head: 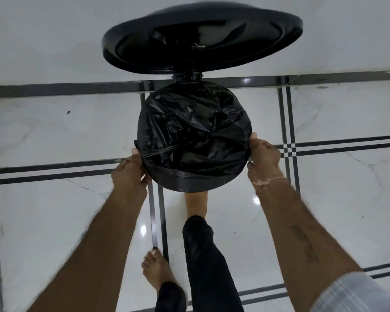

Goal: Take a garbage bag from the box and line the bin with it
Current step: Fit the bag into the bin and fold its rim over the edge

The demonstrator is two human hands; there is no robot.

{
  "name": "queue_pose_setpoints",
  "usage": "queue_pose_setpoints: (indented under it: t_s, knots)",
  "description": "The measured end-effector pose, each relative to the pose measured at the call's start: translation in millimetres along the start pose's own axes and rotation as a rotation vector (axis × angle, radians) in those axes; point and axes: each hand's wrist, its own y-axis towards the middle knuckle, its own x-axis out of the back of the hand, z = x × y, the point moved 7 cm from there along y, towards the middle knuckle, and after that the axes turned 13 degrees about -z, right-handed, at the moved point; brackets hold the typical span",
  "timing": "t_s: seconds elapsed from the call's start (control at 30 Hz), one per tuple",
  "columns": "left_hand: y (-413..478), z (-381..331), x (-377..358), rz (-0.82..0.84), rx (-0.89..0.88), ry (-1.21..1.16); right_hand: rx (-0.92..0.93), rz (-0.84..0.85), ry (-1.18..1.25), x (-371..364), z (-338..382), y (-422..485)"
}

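Garbage bag [196, 136] sits betw. both hands, draped over bin [189, 184] rim. Left hand [130, 171] & right hand [262, 157] each pinch its edge, opp. sides, equally near; near rim done.

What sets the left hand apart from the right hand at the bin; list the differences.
The left hand sits lower on the bin rim, at the near-left edge; the right hand sits higher, at the right edge. The left hand's wrist is bare; the right hand's wrist carries a pale thread band. The left hand's fingers curl under the rim, while the right hand's lie along the side. Both pinch the black garbage bag against the rim.
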Motion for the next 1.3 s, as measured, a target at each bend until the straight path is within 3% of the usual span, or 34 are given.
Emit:
queue_pose_setpoints:
  t_s: [0.07,0.13,0.27,0.47,0.57,0.8,1.03,1.3]
  knots:
    - [1,-3,-2,-0.081,-0.056,-0.014,0.088,-0.035,-0.002,-1,5,2]
    - [-4,-21,-1,-0.185,-0.221,-0.074,0.196,-0.025,0.075,-8,18,-2]
    - [-12,-65,-31,0.014,-0.472,0.026,0.297,0.126,0.011,-32,40,-8]
    - [17,-76,-41,0.071,-0.347,0.192,0.184,0.083,-0.231,-48,53,21]
    - [25,-72,-46,0.104,-0.295,0.228,0.087,0.164,-0.325,-53,53,19]
    - [5,-103,-85,0.286,-0.385,0.197,0.164,0.388,-0.175,-85,85,-6]
    - [26,-110,-104,0.315,-0.184,0.3,0.121,0.329,-0.328,-113,97,4]
    - [15,-123,-126,0.349,-0.29,0.359,0.125,0.494,-0.343,-126,96,-5]
